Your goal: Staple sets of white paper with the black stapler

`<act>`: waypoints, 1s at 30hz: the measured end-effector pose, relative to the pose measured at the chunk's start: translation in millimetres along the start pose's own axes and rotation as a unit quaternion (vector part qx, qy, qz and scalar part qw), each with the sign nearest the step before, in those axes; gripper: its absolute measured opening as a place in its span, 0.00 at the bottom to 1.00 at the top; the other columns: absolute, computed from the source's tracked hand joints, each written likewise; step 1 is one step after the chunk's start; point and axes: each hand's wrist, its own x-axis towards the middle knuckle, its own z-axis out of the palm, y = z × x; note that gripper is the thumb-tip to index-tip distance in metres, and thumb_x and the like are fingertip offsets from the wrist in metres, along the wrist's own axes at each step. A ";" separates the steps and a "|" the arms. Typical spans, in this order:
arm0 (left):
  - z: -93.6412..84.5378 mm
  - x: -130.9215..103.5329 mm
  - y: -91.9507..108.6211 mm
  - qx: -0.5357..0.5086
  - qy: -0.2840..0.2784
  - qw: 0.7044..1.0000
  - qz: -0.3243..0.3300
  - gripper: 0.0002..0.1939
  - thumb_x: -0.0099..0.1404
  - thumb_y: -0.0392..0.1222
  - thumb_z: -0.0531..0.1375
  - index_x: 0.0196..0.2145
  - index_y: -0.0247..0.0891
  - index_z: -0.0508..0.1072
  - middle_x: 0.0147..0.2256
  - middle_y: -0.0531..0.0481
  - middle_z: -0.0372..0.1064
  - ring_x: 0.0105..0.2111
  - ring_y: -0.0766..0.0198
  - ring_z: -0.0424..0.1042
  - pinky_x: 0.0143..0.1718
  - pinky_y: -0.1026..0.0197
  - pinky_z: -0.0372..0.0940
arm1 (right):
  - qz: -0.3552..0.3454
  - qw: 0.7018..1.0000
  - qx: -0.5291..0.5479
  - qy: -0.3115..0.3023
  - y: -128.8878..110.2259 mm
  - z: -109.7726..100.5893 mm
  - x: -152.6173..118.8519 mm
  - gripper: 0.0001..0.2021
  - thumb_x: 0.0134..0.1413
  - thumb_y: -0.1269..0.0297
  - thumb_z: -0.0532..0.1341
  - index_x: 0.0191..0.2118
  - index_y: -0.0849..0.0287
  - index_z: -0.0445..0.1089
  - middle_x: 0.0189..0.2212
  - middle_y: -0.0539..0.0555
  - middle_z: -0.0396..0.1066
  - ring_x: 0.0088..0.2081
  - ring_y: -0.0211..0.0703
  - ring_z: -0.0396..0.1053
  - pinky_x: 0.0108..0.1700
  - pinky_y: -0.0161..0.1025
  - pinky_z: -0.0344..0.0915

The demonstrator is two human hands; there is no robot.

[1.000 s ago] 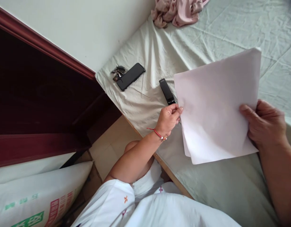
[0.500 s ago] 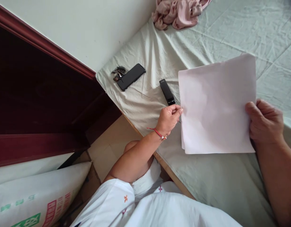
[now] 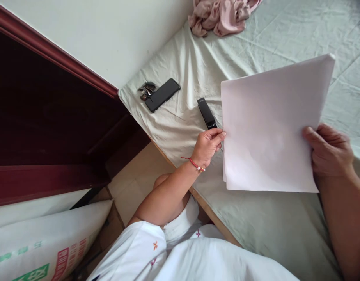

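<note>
A thin stack of white paper sheets (image 3: pixel 270 128) is held up over the bed between my two hands. My left hand (image 3: pixel 208 146), with a red cord bracelet at the wrist, pinches the left edge of the paper between thumb and fingertips. On the right edge, my right hand (image 3: pixel 332 148) is closed with its thumb on the front of the sheets and its fingers behind. Just beyond my left hand lies a black stapler (image 3: pixel 206 113) on the sheet.
A black phone (image 3: pixel 162 95) and a bunch of keys (image 3: pixel 147 90) lie near the bed's corner by the wall. Crumpled pink cloth (image 3: pixel 222 17) sits at the far side of the bed (image 3: pixel 180 50). A printed white sack (image 3: pixel 51 238) stands on the floor at lower left.
The paper's upper right corner has risen and swung outward, so more of the stack faces me. Both hands keep their hold and have barely moved.
</note>
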 end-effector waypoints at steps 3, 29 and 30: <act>0.4 0.2 0.2 -0.008 -0.001 1.000 0.000 0.06 0.54 0.36 0.70 0.26 0.34 0.76 0.19 0.60 0.61 0.15 0.78 0.54 0.17 0.68 0.49 | -0.006 1.000 0.014 -0.003 -0.1 0.8 0.3 0.09 0.47 0.60 0.73 0.37 0.53 0.81 0.31 0.48 0.78 0.27 0.32 0.70 0.28 0.31 0.69; 0.0 1.7 -6.0 0.024 0.021 0.999 0.033 0.17 0.45 0.47 0.75 0.25 0.35 0.75 0.20 0.59 0.63 0.18 0.77 0.53 0.19 0.67 0.47 | 0.046 0.996 -0.074 0.014 -17.7 6.6 -10.5 0.13 0.46 0.52 0.73 0.37 0.52 0.81 0.30 0.48 0.76 0.27 0.31 0.66 0.28 0.30 0.64; 0.1 1.7 -6.0 0.024 0.020 0.999 0.034 0.18 0.45 0.48 0.76 0.25 0.35 0.75 0.19 0.59 0.63 0.18 0.77 0.53 0.20 0.67 0.47 | 0.046 0.996 -0.079 0.014 -17.3 6.1 -10.3 0.14 0.46 0.52 0.73 0.37 0.52 0.81 0.30 0.48 0.75 0.26 0.31 0.65 0.28 0.30 0.64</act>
